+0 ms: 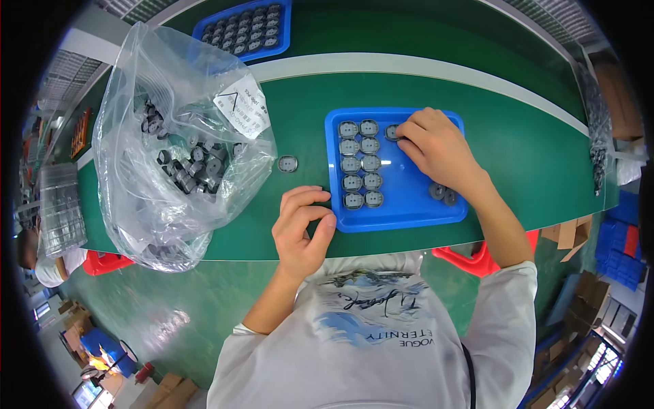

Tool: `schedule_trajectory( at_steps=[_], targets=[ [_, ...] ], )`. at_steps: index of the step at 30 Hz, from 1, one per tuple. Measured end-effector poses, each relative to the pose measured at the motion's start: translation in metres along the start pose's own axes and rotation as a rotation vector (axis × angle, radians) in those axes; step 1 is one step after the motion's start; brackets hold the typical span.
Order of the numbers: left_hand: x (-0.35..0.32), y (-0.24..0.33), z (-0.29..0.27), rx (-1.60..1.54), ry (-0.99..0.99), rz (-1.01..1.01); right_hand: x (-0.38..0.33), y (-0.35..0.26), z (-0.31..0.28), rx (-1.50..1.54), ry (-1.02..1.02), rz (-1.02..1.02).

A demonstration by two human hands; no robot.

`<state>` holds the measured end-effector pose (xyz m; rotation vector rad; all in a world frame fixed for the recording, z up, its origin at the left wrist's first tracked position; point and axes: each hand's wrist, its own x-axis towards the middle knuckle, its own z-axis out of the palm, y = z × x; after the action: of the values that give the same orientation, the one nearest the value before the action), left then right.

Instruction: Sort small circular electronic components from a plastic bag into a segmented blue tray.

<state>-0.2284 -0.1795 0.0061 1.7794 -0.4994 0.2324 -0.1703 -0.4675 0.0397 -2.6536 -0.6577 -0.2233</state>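
Observation:
A shallow blue tray (398, 221) lies on the green table in front of me. Two columns of small round grey-black parts (351, 164) fill its left side. At the tray's far edge, my right hand (432, 146) has its fingertips closed on another round grey part (392, 132), set down beside the top of those columns. Below my right wrist, a few dark round parts (437, 191) sit loose in the tray's near right corner. My left hand (303, 228) is by the tray's left edge, fingers loosely bent and apart, with nothing visible in them.
Left of the tray, a single round part (287, 163) lies on the table (300, 102). A large clear plastic bag (184, 225) with many dark parts stands further left. Beyond a pale raised strip (381, 63), a second blue tray (284, 42) holds rows of similar parts. Red stools (477, 259) stand below.

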Motion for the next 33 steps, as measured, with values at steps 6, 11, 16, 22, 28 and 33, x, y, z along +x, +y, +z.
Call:
schedule_trajectory(
  at_steps=[6, 11, 16, 22, 28, 33],
  targets=[
    [0.003, -0.004, 0.002, 0.011, -0.017, -0.011, 0.009, 0.003, 0.007, -0.080, 0.024, -0.023],
    [0.008, 0.002, 0.001, 0.060, -0.029, -0.023, 0.017, -0.002, 0.004, -0.091, 0.042, -0.035],
    [0.005, 0.003, 0.001, 0.086, -0.020, -0.029, 0.022, -0.006, -0.023, -0.018, -0.042, -0.003],
    [0.005, 0.007, 0.007, 0.108, 0.056, -0.081, 0.140, 0.116, -0.060, 0.585, 0.300, 0.371],
    [0.013, 0.012, 0.012, 0.237, 0.117, -0.098, 0.325, 0.315, -0.030, 1.183, 0.627, 0.770],
    [0.012, 0.020, 0.009, 0.306, 0.123, -0.148, 0.410, 0.378, 0.027, -0.176, 0.473, 0.571]
  ],
)
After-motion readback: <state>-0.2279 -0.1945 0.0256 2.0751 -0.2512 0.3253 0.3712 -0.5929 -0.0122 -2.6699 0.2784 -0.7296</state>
